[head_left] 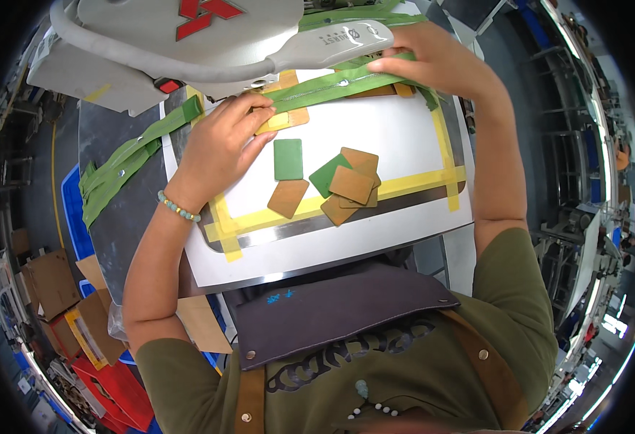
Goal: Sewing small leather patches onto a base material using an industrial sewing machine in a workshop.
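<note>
A long green zipper with metal teeth and a slider runs across the white work surface, under the head of a sewing machine. My left hand, a beaded bracelet on its wrist, presses its bent fingers together on the zipper's left part, close to the machine. Farther right, my right hand has the zipper between its thumb and fingers; some of those fingers are hidden behind the machine's grey handle. Another green zipper length hangs off to the left of the machine.
Several brown leather-like patches lie overlapping before my hands, with green patches among and beside them. Yellow tape frames the white surface. Cardboard boxes and a red bin stand at lower left.
</note>
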### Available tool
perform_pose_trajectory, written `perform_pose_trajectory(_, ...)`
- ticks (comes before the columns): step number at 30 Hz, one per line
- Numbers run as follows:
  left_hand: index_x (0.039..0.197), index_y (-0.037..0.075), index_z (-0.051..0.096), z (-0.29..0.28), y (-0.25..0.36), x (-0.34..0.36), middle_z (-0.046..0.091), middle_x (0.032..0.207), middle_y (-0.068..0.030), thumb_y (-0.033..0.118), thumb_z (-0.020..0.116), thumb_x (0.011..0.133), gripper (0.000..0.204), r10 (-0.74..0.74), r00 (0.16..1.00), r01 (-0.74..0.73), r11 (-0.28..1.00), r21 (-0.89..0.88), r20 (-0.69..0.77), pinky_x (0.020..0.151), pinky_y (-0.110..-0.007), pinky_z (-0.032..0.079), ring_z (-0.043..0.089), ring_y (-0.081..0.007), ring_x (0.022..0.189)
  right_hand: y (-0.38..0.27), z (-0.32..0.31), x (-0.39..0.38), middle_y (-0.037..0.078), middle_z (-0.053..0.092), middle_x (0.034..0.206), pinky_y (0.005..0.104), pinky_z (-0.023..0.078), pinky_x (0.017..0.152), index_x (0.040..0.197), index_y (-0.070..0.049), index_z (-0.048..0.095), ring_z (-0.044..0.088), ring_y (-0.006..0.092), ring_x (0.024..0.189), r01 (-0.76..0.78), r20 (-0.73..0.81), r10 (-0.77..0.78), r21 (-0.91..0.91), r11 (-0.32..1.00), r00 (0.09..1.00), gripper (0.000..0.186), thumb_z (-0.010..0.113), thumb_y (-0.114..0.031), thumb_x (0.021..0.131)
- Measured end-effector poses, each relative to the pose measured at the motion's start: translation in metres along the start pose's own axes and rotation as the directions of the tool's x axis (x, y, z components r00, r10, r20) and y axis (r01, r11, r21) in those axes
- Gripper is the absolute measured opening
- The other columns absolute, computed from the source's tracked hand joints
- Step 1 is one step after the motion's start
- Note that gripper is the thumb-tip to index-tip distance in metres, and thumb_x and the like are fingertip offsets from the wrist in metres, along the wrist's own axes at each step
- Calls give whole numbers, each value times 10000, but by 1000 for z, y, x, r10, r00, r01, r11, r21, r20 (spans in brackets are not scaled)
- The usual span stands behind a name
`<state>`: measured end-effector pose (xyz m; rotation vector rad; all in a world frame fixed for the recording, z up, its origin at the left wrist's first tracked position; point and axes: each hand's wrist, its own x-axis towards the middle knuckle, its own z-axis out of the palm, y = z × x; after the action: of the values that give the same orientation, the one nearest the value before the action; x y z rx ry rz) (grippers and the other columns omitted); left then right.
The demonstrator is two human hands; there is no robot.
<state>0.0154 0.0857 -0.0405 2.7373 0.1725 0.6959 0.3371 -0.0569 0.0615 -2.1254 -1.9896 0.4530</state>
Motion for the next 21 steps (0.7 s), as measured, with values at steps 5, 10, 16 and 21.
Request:
perform_pose_trajectory(5, 1167, 2, 727, 1, 0, -1, 715, 1270, -104, 144, 807, 904, 310, -16, 1000, 16, 1000, -7, 14, 905, -402, 571, 713, -302, 1073, 8, -1, 4, 128, 746, 1096, 396, 547, 858, 1200, -45, 774, 695, 299, 953, -98, 69, 110, -158, 983, 992, 376, 710, -341, 978)
perform_pose_trajectory(10, 1164, -8, 723, 1, 1, -1, 716, 1290, -110, 149, 799, 911, 308, 15, 1000, -14, 999, 40, -25, 910, -403, 568, 703, -305, 1090, -21, 74, 31, 148, 634, 1438, 396, 477, 1140, 1448, -35, 608, 618, 258, 1313, 269, -182, -200, 591, 760, 963, 530, 667, -380, 1049)
perform_pose_trajectory(16, 1175, -4, 722, 1, -1, -1, 727, 1271, -105, 145, 795, 913, 310, 39, 999, -39, 998, 40, -14, 909, -402, 565, 695, -307, 1074, -29, 104, 41, 183, 574, 1515, 402, 447, 1191, 1613, 39, 359, 586, 291, 1384, 350, -333, -116, 835, 424, 936, 634, 559, -304, 1119)
perform_pose_trajectory(21, 1175, -1, 719, 3, -1, -2, 725, 1245, -101, 158, 790, 916, 312, 21, 1000, -22, 999, 32, 4, 907, -401, 563, 691, -304, 1075, -7, 85, 39, 128, 760, 1195, 383, 515, 1089, 1558, -2, 488, 721, 255, 1141, 228, -218, -253, 974, 11, 943, 521, 587, -174, 1076)
